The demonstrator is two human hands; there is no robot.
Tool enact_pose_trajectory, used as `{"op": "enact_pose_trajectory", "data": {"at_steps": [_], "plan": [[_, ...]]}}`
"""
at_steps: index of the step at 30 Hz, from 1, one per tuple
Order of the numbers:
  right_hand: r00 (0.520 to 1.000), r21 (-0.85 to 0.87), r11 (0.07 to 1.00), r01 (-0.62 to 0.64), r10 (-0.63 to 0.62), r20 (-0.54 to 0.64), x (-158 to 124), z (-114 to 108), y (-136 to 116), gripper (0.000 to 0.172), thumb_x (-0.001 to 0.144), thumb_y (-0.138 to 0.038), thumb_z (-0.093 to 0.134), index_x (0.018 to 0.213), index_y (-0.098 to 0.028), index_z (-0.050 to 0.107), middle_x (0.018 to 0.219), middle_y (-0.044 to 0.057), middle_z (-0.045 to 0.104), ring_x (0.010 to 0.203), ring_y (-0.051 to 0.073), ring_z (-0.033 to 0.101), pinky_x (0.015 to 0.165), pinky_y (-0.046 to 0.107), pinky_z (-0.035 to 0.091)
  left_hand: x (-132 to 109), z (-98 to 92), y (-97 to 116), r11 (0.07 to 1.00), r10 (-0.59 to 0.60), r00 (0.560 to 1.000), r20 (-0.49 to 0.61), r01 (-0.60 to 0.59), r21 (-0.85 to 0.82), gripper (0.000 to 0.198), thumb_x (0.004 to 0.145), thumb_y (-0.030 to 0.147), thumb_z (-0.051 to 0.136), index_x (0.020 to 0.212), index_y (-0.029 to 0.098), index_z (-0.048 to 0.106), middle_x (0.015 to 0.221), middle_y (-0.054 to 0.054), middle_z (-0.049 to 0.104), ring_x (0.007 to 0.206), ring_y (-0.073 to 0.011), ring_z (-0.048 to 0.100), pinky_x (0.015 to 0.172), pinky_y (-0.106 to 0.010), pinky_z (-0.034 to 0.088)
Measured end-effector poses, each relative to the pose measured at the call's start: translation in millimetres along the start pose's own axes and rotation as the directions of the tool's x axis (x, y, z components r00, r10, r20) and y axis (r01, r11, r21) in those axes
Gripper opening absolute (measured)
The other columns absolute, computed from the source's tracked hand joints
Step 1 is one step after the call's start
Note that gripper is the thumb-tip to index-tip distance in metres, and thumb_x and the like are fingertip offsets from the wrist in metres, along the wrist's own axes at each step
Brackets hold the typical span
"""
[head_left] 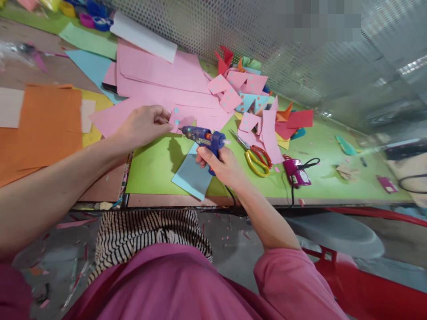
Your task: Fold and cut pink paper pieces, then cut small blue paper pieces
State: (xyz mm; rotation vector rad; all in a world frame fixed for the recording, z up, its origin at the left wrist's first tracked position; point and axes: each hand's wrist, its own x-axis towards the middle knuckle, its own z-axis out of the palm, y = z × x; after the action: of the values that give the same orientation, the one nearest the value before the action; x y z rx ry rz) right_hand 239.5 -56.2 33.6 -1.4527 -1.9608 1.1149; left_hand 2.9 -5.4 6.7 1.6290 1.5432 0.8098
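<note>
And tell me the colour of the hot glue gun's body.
The hot glue gun's body is dark purplish blue, best seen in the head view.

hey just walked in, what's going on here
A person grips a blue glue gun in the right hand, its nozzle close to a dotted pink paper piece pinched in the left hand. Scissors lie to the gun's right, and a light blue sheet lies on the table beneath it.
</note>
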Motion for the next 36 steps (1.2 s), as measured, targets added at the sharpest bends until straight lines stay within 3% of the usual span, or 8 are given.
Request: {"op": "enact_pose_trajectory", "data": {"at_steps": [36], "plan": [[0.999,-0.038,0.999,-0.032,0.033,0.016,-0.1,1.6,4.9,0.064,0.086,-0.084,0.052,0.078,-0.021,0.059,0.069,0.001,0.064,0.059,0.011,0.057,0.060,0.029,0.047,0.7,-0.3,-3.5,1.000,0.004,1.000,-0.004,-0.004,0.016,0.032,0.077,0.035,0.070,0.105,0.020,0.074,0.094,-0.003,0.079,0.091,-0.0234,0.071,0.087,-0.036,0.052]]}}
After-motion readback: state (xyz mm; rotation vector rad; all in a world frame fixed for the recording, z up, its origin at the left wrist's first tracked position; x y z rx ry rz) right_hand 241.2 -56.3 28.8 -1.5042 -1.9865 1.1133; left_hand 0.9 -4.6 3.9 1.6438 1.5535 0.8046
